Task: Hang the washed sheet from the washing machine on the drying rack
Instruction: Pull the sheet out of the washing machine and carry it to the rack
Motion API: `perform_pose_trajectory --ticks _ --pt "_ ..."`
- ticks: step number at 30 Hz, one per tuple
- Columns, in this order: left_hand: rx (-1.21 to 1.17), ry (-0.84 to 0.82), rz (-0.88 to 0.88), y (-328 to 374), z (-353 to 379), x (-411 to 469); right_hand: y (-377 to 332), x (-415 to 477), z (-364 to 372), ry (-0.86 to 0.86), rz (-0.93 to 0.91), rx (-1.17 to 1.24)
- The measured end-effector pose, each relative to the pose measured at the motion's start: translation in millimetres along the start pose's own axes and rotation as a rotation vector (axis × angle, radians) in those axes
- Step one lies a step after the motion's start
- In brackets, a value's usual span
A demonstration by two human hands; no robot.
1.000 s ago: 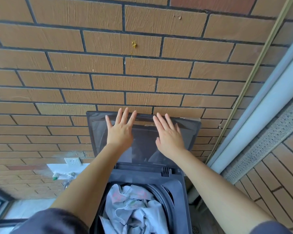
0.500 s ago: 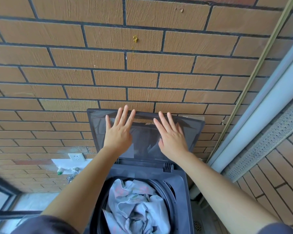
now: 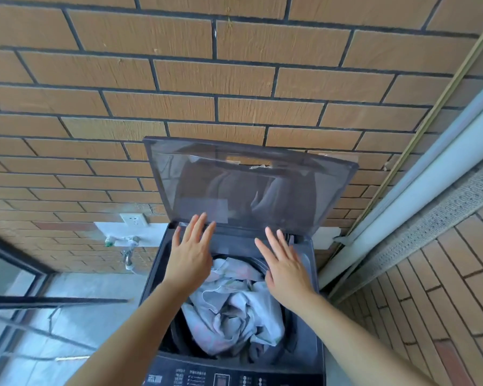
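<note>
The top-loading washing machine [image 3: 307,263] stands against a brick wall [image 3: 179,79], its tinted lid [image 3: 248,188] raised upright. The crumpled pale sheet [image 3: 234,307] fills the drum. The left hand [image 3: 191,253] and right hand [image 3: 286,267] hover over the opening, fingers spread, holding nothing. A wall socket [image 3: 134,219] and tap [image 3: 129,250] sit left.

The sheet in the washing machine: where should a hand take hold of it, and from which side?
Probably the raised fold at the top of the sheet, taken from above. The sheet lies bunched in the drum, so only the lid opening gives access, and that fold sits highest.
</note>
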State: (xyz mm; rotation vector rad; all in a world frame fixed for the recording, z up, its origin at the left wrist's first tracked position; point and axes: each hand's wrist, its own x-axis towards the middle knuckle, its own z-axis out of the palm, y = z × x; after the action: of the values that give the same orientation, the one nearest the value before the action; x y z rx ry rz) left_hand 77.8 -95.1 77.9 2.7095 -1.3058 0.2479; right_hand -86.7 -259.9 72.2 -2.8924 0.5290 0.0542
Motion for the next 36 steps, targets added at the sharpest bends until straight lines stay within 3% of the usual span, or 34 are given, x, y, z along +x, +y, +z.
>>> perform_pose_trajectory --ticks 6,10,20,26,28,33,36 --pt "-0.136 -0.309 0.041 1.1 62.4 -48.8 -0.9 -14.6 67.7 -0.339 0.034 0.016" --pt "-0.119 -0.685 0.005 5.7 108.3 -58.2 -2.0 -8.6 115.3 -0.443 0.058 0.045" --pt "-0.155 -0.937 -0.143 6.6 206.6 -44.2 7.4 18.4 207.1 -0.489 0.232 0.132" --pt "-0.122 -0.951 -0.15 8.1 223.4 -54.3 19.2 27.7 211.4 -0.386 0.27 0.266" --pt "-0.273 -0.947 -0.222 5.9 208.3 -52.2 19.0 28.3 194.6 -0.354 0.322 0.424" --pt "-0.909 -0.662 -0.468 5.7 130.4 -32.2 13.2 34.5 117.2 -0.158 0.423 0.722" --pt "-1.046 -0.638 -0.429 -6.2 89.5 -33.4 -1.1 29.0 69.5 -0.116 0.396 0.843"
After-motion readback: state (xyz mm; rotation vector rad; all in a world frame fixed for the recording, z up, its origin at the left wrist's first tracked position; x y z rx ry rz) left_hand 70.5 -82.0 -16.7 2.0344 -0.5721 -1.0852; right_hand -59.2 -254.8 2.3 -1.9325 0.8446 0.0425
